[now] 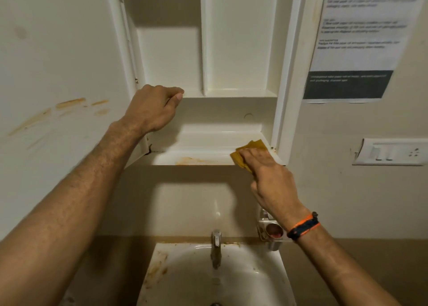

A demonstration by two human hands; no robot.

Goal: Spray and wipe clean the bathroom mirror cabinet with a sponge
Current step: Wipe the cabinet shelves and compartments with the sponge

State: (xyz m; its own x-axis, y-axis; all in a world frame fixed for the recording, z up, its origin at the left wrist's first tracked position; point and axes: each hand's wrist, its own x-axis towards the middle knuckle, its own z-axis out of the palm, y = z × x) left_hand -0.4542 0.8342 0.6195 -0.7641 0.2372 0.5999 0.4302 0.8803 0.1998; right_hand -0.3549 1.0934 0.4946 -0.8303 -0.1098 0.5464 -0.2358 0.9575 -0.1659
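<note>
The white cabinet (236,51) stands open, its shelves bare, with its door (58,74) swung out to the left. My right hand (268,176) presses a yellow sponge (247,150) flat on the right end of the bottom shelf (203,153). An orange-brown stain (190,160) marks that shelf's front edge, left of the sponge. My left hand (155,109) grips the left end of the middle shelf's edge (231,94), fingers curled over it. No spray bottle is in view.
A white basin (254,280) with rust stains and a metal tap (216,238) sits below the cabinet. A metal holder (272,232) is fixed to the wall right of the tap. A paper notice (356,39) and a switch plate (391,151) are on the right wall.
</note>
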